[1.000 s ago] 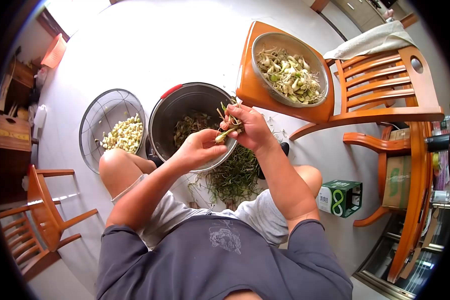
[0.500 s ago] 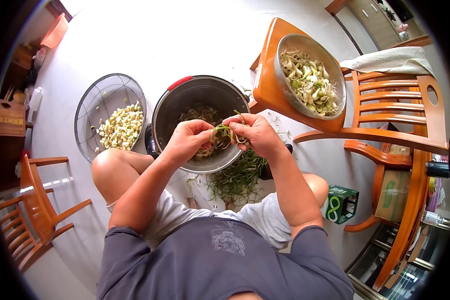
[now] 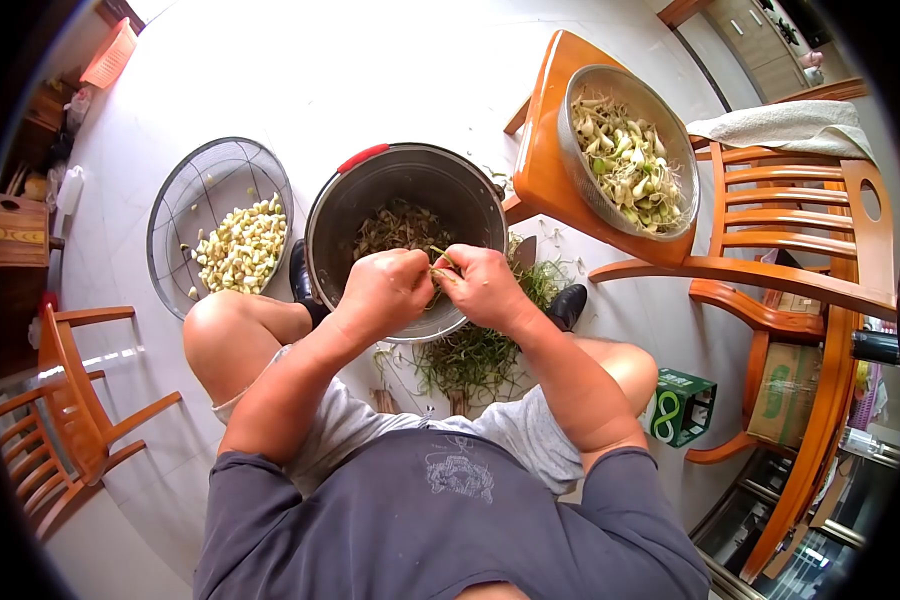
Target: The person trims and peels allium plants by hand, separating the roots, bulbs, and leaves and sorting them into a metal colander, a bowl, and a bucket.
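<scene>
Both my hands meet over the near side of a deep grey pot (image 3: 315, 225) with a red handle grip. My left hand (image 3: 385, 292) is closed, knuckles up, around one end of a small green-stemmed bulb plant; its fingers hide most of it. My right hand (image 3: 485, 288) pinches the green stem (image 3: 442, 257) of the same plant, touching the left fingertips. Brownish roots and peelings (image 3: 400, 225) lie in the pot's bottom. To the left, a round wire-mesh basket (image 3: 185, 190) holds trimmed whitish bulbs (image 3: 240, 245).
A metal mesh colander (image 3: 573, 150) of untrimmed bulbs (image 3: 625, 165) stands on an orange wooden stool (image 3: 540, 125) at right. Cut green leaves (image 3: 470, 365) and a knife blade (image 3: 525, 252) lie by my foot. Wooden chairs (image 3: 785, 220) and a green box (image 3: 682, 408) stand around.
My hands have turned knuckles up and drawn together, hiding more of the plant between them. My right foot has come into fuller view, and a knife blade now shows beside the pot.
</scene>
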`<state>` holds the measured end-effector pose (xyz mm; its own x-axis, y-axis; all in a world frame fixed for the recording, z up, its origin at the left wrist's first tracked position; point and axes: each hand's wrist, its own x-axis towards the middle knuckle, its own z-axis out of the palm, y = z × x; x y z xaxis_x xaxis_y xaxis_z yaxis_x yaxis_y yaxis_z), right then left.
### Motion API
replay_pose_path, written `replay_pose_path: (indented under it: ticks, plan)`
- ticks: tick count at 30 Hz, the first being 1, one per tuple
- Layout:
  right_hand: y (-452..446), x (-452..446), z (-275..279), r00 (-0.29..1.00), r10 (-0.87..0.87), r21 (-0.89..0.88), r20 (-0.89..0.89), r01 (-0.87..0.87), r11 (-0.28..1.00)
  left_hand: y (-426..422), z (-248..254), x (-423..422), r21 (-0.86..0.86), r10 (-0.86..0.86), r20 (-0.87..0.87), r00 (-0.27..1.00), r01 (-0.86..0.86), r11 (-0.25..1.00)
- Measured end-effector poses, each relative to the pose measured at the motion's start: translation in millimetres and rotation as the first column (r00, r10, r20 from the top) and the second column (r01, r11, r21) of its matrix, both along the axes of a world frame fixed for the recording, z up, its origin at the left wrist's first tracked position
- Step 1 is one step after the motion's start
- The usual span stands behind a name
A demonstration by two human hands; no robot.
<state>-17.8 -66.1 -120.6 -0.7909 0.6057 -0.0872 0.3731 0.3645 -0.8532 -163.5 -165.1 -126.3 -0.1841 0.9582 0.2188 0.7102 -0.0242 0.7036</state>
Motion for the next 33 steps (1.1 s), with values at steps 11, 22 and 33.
replay_pose_path:
  ticks: [11, 22, 33]
  plan:
    - [39, 26, 5, 0.897, -0.437, -0.923, -0.068, 0.110, 0.370, 7, 8, -11, -0.419, 0.356, 0.887, 0.293, 0.190, 0.888]
    - [34, 33, 14, 0.807, -0.571, -0.988, -0.153, -0.124, 0.090, 12, 11, 8, -0.277, 0.249, 0.954, 0.169, 0.175, 0.945]
    - [27, 29, 2, 0.781, -0.613, -0.992, -0.117, -0.067, 0.105, 19, 7, 51, 0.112, -0.001, 0.429, 0.903, -0.052, 0.992]
